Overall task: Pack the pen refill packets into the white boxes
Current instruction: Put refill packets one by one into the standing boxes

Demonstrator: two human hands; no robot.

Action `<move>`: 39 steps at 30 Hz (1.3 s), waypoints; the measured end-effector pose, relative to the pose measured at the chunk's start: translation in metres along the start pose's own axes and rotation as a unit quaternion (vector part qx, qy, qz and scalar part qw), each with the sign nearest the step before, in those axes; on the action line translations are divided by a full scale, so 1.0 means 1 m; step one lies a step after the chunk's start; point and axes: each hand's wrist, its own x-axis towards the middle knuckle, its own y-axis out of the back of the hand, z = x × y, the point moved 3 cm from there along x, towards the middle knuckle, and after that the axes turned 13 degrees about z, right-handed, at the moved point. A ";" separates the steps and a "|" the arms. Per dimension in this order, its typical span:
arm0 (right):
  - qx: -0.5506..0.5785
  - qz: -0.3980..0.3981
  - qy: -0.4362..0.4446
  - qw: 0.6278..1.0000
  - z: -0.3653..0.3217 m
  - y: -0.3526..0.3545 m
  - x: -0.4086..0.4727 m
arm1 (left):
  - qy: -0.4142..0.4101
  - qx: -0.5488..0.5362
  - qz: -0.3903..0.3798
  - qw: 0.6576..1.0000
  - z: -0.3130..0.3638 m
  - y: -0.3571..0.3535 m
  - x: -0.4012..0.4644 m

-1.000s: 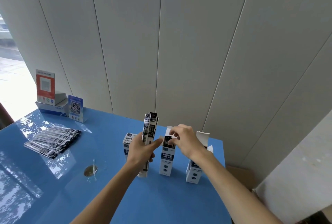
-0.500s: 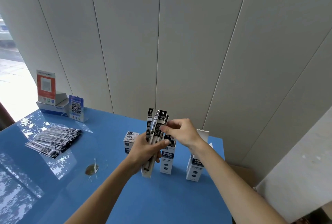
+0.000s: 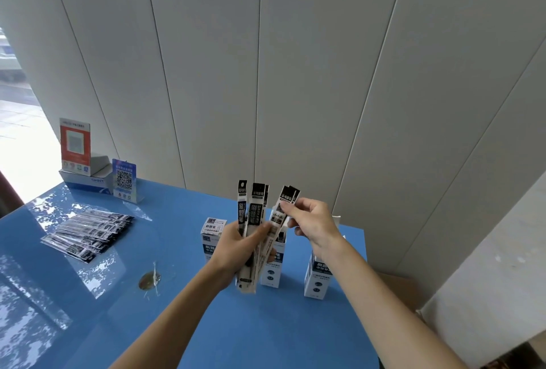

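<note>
My left hand (image 3: 240, 246) grips a fanned bundle of black-and-white pen refill packets (image 3: 251, 215) upright above the blue table (image 3: 266, 330). With thumb and forefinger, my right hand (image 3: 313, 223) pinches the top of one or two packets (image 3: 285, 201) and tilts them out to the right of the bundle. Three white boxes stand behind the hands: a left box (image 3: 213, 231) with its lid shut, a middle box (image 3: 273, 268) partly hidden by the bundle, and a right box (image 3: 317, 277) behind my right wrist. A flat pile of more packets (image 3: 88, 232) lies at the table's left.
A red-and-white sign (image 3: 75, 147) on a grey box and a blue QR-code stand (image 3: 124, 179) are at the table's back left corner. A small brown stain under tape (image 3: 149, 280) marks the table. A cardboard carton (image 3: 413, 303) sits past the table's right edge.
The bundle has risen and fanned out. My right hand moved from the middle box's top to the bundle and now draws packets away to the right.
</note>
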 end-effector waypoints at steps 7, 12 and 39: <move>-0.038 0.000 -0.003 0.999 0.002 0.004 -0.002 | -0.035 0.062 -0.003 0.997 -0.005 -0.002 -0.001; -0.057 -0.057 -0.019 0.997 0.004 0.006 -0.003 | -0.048 0.072 -0.007 0.996 -0.004 0.000 -0.001; -0.112 0.101 0.182 0.972 -0.011 0.014 0.020 | -0.034 0.172 0.143 0.974 -0.027 0.003 0.029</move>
